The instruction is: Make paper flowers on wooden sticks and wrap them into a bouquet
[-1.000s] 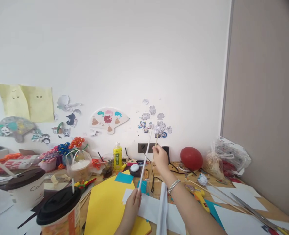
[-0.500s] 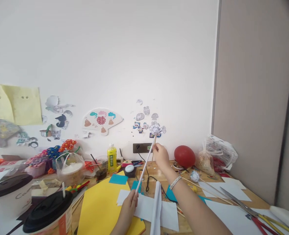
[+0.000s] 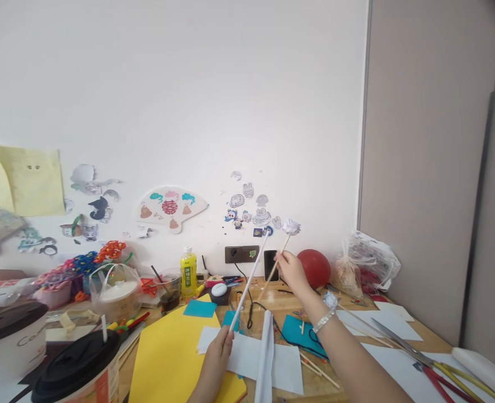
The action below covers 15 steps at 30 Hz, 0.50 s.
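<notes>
My left hand is closed around the lower end of a thin white paper tube, which slants up and to the right over the table. Between the pinched fingers of my right hand is a thin wooden stick. A crumpled white paper flower tops that stick, and its lower part points down to the left. The two held pieces are apart at their tops. Below them, a wider white paper roll lies across a white paper strip.
Yellow paper and blue paper lie at the left. Lidded cups stand nearer. Toward the back are a yellow bottle, a phone and a red balloon. Scissors and another paper flower lie right.
My right hand has moved right with the flower-topped stick, away from the paper tube's tip. The phone behind now shows. My left hand stays nearly where it was, still holding the tube.
</notes>
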Each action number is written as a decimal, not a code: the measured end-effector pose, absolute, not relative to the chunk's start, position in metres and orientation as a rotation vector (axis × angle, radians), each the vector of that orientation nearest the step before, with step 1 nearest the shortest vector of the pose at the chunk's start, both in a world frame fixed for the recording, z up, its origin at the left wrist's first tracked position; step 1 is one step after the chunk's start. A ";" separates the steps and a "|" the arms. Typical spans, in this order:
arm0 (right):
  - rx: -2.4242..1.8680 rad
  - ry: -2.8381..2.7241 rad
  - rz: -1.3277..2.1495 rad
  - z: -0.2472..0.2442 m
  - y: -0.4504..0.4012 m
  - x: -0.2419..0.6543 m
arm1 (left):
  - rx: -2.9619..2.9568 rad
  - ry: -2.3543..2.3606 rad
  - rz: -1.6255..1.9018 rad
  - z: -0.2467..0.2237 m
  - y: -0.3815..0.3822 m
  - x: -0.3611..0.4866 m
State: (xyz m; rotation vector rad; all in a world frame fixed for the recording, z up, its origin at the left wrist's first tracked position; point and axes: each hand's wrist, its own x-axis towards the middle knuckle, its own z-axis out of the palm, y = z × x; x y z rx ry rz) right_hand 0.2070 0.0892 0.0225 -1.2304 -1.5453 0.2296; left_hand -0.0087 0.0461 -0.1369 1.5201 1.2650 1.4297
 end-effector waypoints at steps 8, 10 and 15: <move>-1.627 -1.643 0.151 -0.060 0.065 0.280 | 1.410 1.195 1.444 -0.138 0.048 -0.006; -1.739 -1.697 0.133 -0.078 0.058 0.288 | 1.365 1.160 1.424 -0.138 0.048 -0.002; -1.917 -1.786 0.059 -0.105 0.049 0.294 | 1.282 1.067 1.343 -0.136 0.046 0.007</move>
